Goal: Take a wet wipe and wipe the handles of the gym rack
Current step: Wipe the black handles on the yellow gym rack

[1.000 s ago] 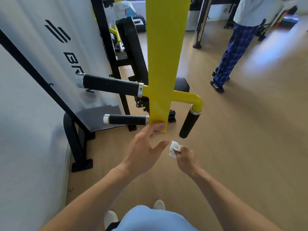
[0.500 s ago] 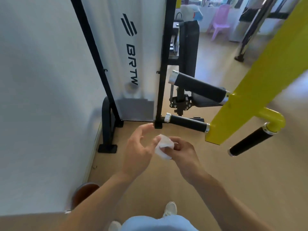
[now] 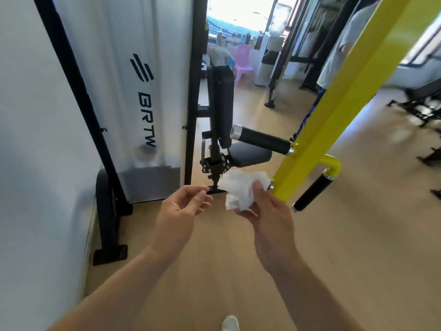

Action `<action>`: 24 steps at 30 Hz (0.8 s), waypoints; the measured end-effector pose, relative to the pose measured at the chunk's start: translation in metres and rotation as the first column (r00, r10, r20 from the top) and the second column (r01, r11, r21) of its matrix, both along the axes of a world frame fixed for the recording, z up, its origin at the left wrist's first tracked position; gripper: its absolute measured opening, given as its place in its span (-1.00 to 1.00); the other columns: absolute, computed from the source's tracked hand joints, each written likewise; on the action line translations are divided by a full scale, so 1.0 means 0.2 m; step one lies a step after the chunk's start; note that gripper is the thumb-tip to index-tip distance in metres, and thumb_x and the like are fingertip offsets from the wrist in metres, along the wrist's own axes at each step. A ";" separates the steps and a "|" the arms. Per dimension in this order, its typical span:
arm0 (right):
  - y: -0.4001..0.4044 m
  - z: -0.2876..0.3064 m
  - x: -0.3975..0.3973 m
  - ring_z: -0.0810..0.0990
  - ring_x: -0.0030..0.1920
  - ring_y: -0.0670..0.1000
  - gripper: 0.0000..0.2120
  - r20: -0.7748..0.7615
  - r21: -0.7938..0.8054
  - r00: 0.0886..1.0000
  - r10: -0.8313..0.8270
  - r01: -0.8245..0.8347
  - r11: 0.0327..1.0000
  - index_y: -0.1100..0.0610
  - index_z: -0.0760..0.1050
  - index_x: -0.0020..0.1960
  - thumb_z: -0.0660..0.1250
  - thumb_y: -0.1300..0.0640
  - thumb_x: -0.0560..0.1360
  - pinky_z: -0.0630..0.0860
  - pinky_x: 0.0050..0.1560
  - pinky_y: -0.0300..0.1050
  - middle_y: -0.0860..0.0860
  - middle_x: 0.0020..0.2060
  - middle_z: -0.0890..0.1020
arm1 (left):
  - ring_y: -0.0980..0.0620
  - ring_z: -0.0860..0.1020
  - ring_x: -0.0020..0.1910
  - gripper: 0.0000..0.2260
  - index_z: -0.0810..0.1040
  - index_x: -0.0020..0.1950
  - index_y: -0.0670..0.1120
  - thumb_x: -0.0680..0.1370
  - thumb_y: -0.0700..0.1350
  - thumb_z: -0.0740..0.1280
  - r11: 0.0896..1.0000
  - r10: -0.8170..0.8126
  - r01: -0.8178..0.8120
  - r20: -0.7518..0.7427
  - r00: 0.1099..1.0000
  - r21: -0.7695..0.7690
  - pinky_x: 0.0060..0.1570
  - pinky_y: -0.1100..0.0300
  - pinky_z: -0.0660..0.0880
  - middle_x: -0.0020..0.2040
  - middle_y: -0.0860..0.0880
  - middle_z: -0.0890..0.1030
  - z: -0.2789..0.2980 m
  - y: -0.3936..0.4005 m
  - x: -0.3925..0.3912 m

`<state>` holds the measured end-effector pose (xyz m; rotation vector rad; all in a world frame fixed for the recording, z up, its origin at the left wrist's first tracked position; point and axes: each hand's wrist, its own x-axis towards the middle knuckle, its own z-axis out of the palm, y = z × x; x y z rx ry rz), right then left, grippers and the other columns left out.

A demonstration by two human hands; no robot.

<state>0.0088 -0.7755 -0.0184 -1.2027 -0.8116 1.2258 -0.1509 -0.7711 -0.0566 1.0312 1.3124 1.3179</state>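
My right hand (image 3: 265,212) grips a crumpled white wet wipe (image 3: 241,189) that covers the lower left black handle of the yellow rack arm (image 3: 338,108); only that handle's chrome end by the arm shows. My left hand (image 3: 185,209) hovers just left of the wipe, fingers curled and apart, holding nothing. The upper black handle (image 3: 262,139) sticks out to the left of the arm, above the wipe. A third black handle (image 3: 312,192) hangs down to the right on a yellow elbow.
A white machine panel with a black frame (image 3: 133,103) stands at the left, its foot (image 3: 107,254) on the wooden floor. A black padded seat (image 3: 248,154) and back pad sit behind the handles. A person (image 3: 334,58) stands behind the yellow arm. More gym frames stand far right.
The view swung and rose. The wipe has unfolded and moved up onto the lower left handle in my right hand. My left hand has let go of it and drawn back to the left.
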 end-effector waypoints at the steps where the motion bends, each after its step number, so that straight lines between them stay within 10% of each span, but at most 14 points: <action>1: 0.01 0.08 0.04 0.63 -0.16 -0.04 -0.72 0.056 0.099 0.989 -0.138 0.132 0.986 -0.01 0.75 -0.16 0.31 0.05 0.61 0.56 -0.07 -0.04 -0.08 -0.23 0.73 | 0.09 0.69 -0.02 -0.87 0.67 0.10 0.00 0.62 -0.17 0.36 0.999 -0.023 0.023 0.006 1.000 0.030 0.15 0.05 0.59 -0.04 0.03 0.74 0.04 0.03 0.02; 6: 0.23 0.33 0.20 0.60 0.05 -0.23 -0.76 0.532 0.626 0.616 -0.581 0.176 0.760 0.06 0.66 0.22 0.30 0.13 0.61 0.47 0.10 -0.33 -0.20 0.02 0.69 | 0.21 0.50 0.31 -0.60 0.45 0.42 0.15 0.62 -0.14 0.37 0.969 -0.092 0.140 -0.226 0.970 0.204 0.23 0.38 0.42 0.36 0.19 0.53 0.23 0.20 0.15; 11: 0.55 0.18 0.21 0.53 0.36 0.11 -0.61 0.949 0.311 0.062 -0.309 -0.334 0.890 0.19 0.51 0.39 0.22 0.02 0.65 0.39 0.41 0.07 0.09 0.33 0.58 | 0.27 0.34 0.36 -0.58 0.36 0.53 0.11 0.66 -0.03 0.29 0.938 0.009 0.160 -0.481 0.877 0.309 0.37 0.29 0.27 0.42 0.27 0.40 0.37 0.48 0.18; 19: 0.63 0.12 0.10 0.51 0.39 0.08 -0.62 0.901 0.429 0.136 -0.412 -0.422 0.798 0.20 0.49 0.41 0.22 0.08 0.66 0.33 0.47 0.05 0.09 0.34 0.58 | 0.25 0.64 -0.12 -0.81 0.69 0.06 0.00 0.67 -0.03 0.27 0.934 0.127 -0.007 -0.311 0.942 0.357 -0.04 0.37 0.52 -0.11 0.15 0.71 0.30 0.67 0.26; 24: 0.63 0.14 0.23 0.64 0.24 0.12 -0.60 0.845 0.395 -0.203 -0.495 -0.388 0.833 0.24 0.57 0.31 0.44 0.25 0.48 0.45 0.37 0.13 0.14 0.20 0.67 | 0.14 0.68 -0.06 -0.81 0.71 0.03 0.02 0.63 0.06 0.34 0.920 0.189 -0.042 -0.347 0.919 0.391 0.00 0.29 0.55 -0.09 0.14 0.73 0.27 0.70 0.24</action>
